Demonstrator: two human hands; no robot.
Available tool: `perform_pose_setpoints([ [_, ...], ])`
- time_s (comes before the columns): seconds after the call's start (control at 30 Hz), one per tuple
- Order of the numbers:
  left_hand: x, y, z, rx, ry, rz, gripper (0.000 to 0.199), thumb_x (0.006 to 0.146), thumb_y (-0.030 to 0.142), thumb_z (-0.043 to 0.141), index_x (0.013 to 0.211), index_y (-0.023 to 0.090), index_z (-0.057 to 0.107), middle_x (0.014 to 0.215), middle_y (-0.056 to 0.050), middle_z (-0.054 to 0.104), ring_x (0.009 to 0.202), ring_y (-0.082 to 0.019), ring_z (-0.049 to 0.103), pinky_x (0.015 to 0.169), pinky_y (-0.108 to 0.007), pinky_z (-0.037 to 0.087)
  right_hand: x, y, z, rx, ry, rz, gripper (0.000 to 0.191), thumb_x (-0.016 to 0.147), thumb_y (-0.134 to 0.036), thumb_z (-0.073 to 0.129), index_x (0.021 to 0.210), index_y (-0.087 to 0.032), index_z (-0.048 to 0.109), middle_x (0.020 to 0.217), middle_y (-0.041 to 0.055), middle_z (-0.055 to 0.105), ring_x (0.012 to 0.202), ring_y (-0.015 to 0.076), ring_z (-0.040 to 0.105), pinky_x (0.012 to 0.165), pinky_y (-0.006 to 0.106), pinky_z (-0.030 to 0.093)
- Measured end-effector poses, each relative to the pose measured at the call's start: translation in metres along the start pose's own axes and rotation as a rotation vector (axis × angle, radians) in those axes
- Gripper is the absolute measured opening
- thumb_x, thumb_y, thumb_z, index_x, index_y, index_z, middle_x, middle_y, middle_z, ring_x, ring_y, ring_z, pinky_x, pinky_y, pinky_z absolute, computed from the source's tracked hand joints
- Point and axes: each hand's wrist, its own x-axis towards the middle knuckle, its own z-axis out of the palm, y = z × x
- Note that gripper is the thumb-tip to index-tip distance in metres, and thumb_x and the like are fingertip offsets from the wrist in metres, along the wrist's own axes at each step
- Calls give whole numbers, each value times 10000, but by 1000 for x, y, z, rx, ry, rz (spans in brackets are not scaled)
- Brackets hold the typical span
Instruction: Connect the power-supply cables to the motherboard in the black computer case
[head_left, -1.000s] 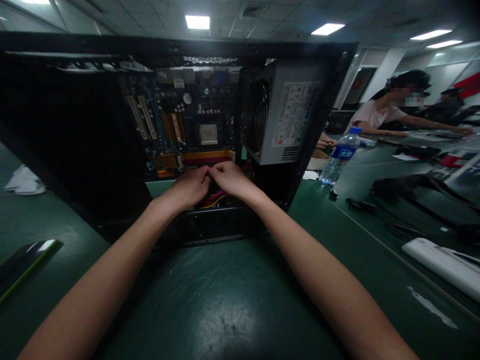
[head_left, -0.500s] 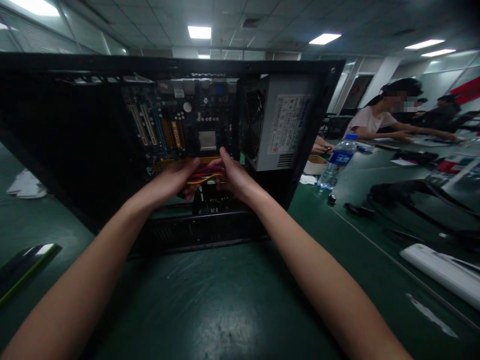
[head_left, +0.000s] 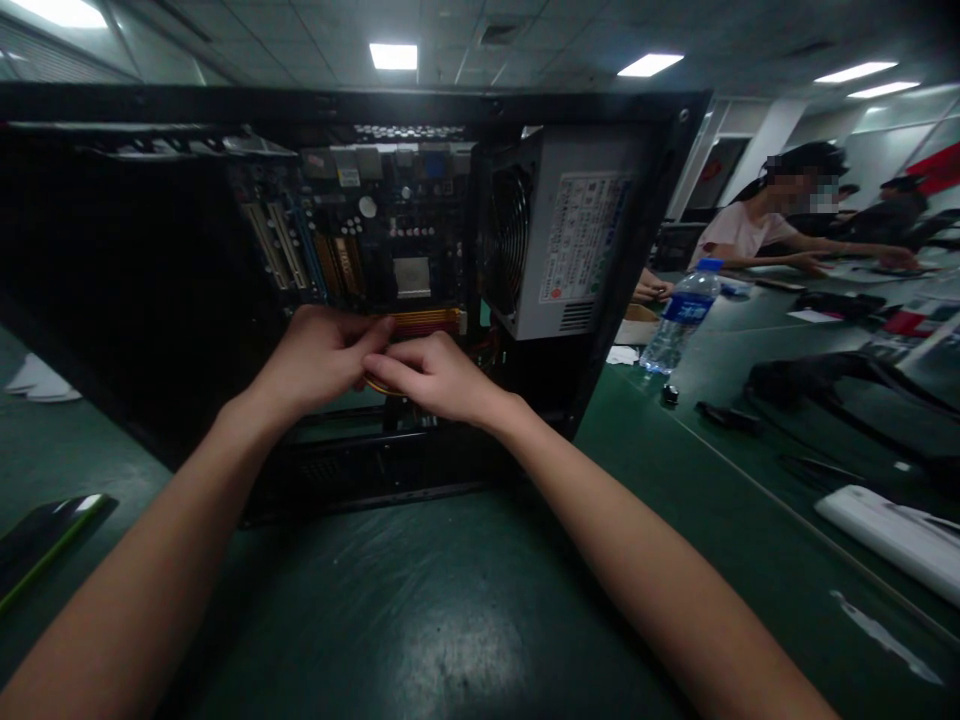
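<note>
Inside the open computer case (head_left: 150, 280) standing on the desk (head_left: 450, 620), left hand (head_left: 315, 355) and right hand (head_left: 435, 378) meet, pinching a yellow cable (head_left: 373, 386) below the motherboard (head_left: 375, 240).

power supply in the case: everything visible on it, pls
The power supply is a grey metal box mounted in the open computer case's upper right corner, beside the motherboard. A round black fan grille faces left toward the board; a white printed label, unreadable, covers the near face above small vent slots. Neither hand touches it.
</note>
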Motion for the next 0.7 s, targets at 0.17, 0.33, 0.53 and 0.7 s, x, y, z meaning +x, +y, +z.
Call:
perform_pose_setpoints([
  [0.17,9,-15,-3,-160,96,-143,435,920,547,582,777,160,724,648,-22,658,586,-149,564,506,-227,382,2,3,-3,-64,212,24,434,1042,-409,490,675,-190,564,660,-23,512,683,124,472,669,259,326],
  [0.33,12,-17,2,-636,77,-246,362,956,519,593,969,169,687,704,-8,643,538,-112,529,518,-229,451,1,0,-4,-68,408,88,472,967,-541,592,654,-203,486,631,-45,426,647,114,406,628,250,306],
  [0.53,3,-20,-4,-600,-201,-159,455,934,576,569,1102,173,696,924,-89,742,818,-213,719,758,-348,609,-4,-4,-4,-50,565,99,452,983,-528,557,672,-207,491,637,-41,419,653,119,410,642,249,339],
  [0.7,-3,-22,-18,-450,-340,-106,362,846,498,687,1010,177,728,800,-64,699,725,-196,660,650,-305,575,-4,-1,-6,58,614,99,415,1000,-526,529,727,-214,524,661,-33,451,660,123,461,634,239,389],
])
